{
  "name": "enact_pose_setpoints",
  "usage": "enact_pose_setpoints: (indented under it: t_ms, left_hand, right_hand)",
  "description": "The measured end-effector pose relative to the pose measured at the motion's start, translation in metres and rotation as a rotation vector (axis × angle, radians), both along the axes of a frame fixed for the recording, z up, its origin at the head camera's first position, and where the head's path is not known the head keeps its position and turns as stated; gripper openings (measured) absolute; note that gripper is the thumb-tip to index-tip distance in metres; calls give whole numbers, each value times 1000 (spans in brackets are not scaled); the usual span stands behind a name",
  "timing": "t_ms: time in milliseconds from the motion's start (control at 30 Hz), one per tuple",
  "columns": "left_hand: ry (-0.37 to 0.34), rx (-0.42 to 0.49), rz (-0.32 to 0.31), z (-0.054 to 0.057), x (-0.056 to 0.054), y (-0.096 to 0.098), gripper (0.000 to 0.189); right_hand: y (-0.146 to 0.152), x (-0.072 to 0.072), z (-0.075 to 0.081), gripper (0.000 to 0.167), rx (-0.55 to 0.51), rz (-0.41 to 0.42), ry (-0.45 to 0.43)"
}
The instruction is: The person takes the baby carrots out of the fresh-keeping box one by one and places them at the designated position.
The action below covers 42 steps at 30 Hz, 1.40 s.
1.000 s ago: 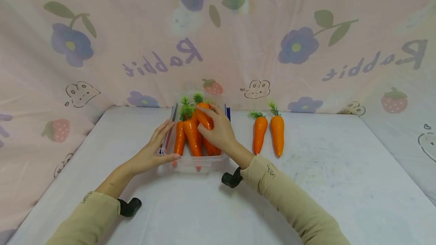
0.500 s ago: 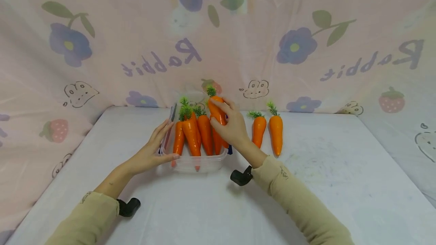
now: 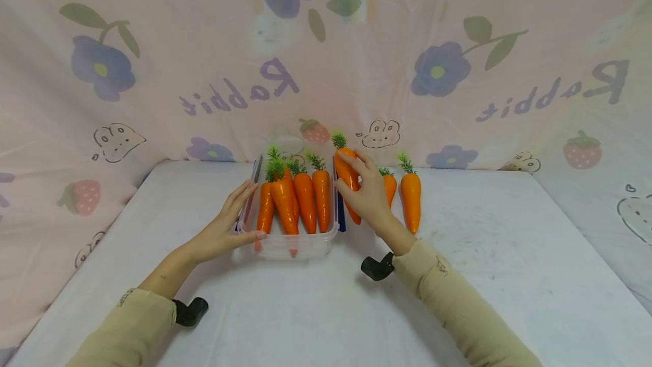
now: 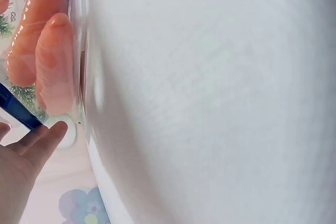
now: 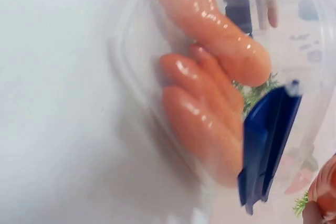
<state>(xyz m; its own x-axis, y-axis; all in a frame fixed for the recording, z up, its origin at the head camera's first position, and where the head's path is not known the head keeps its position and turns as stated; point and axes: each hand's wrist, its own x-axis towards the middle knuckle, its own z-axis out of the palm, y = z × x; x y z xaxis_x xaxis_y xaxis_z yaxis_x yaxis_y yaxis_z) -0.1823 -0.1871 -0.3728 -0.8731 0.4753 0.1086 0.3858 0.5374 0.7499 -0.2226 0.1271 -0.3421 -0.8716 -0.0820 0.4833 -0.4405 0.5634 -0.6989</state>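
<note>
Right hand [image 3: 367, 188]: fingers and thumb grasping an artificial carrot [image 3: 348, 173].
Left hand [image 3: 224, 235]: fingers extended, resting against the left side of the clear plastic box [image 3: 313, 247].
Held carrot: shifted right, from over the box to just beyond its right latch [image 3: 341, 211]; the box appears one emptier.
Boxed carrots [image 3: 305, 200]: several remain.
Right-side carrots [image 3: 411, 203]: two, one partly hidden.

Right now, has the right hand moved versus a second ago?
Yes, rightward: in the head view, the right hand went from below the central strawberry print to right of that print, holding a carrot.
</note>
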Motion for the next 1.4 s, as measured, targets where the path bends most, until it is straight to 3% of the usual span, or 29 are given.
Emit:
enact_pose_setpoints:
  t_ms: [700,1400]
  left_hand:
    - [-6,5,1,1,0,1,95]
    - [-25,11,-1,2,0,0,95]
  right_hand:
    - [44,6,-18,50,113,-131,-100]
    - [93,11,-29,49,117,-174,-122]
